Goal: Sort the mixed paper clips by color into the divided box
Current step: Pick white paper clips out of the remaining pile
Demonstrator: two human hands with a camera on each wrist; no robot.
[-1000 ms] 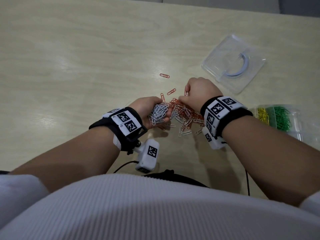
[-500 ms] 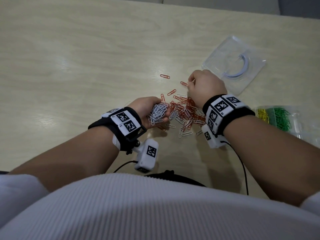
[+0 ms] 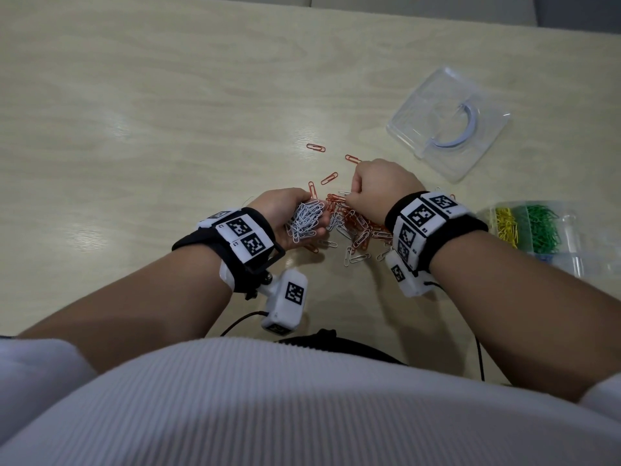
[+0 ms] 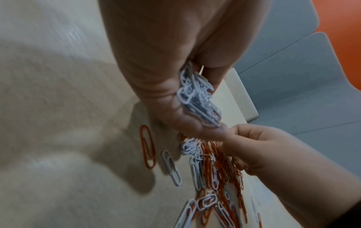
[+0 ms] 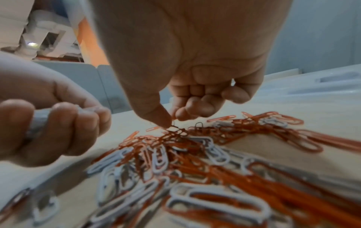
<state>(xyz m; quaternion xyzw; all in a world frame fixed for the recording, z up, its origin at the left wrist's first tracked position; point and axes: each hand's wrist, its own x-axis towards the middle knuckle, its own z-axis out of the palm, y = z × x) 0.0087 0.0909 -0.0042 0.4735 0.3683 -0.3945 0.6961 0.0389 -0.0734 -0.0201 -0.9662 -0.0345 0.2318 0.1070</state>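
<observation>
Surface [image 3: 141,105]: pale wood-grain top filling the head view; all items lie on it.

Left hand [image 3: 285,213]: left of frame centre, fingers curled around a bunch of white paper clips [image 3: 304,220]. The left wrist view shows the bunch [image 4: 197,95] packed between palm and fingers [image 4: 156,86]. A marker-tagged wrist band [image 3: 235,237] sits behind the hand.

Mixed pile of orange and white paper clips [image 3: 356,227]: centre of frame, between the two hands, just right of the left hand. In the right wrist view the pile [image 5: 195,154] spreads across the lower frame, orange and white tangled together.

Loose orange paper clips: several lie apart above the pile, one farthest out at upper centre [image 3: 316,148], another just beside the right knuckles [image 3: 353,159].

Right hand [image 3: 379,186]: right of centre, over the upper edge of the pile, fingers curled. The right wrist view shows thumb and forefinger [image 5: 181,114] pinched together on thin orange clip wire at the top of the pile; the exact clip cannot be told.

Clear plastic lid [image 3: 447,122]: upper right, lying flat, well apart from the pile.

Divided box [image 3: 571,237]: right edge, clear plastic; yellow paper clips [image 3: 505,225] in one compartment, green paper clips [image 3: 542,227] in the next one to the right.
</observation>
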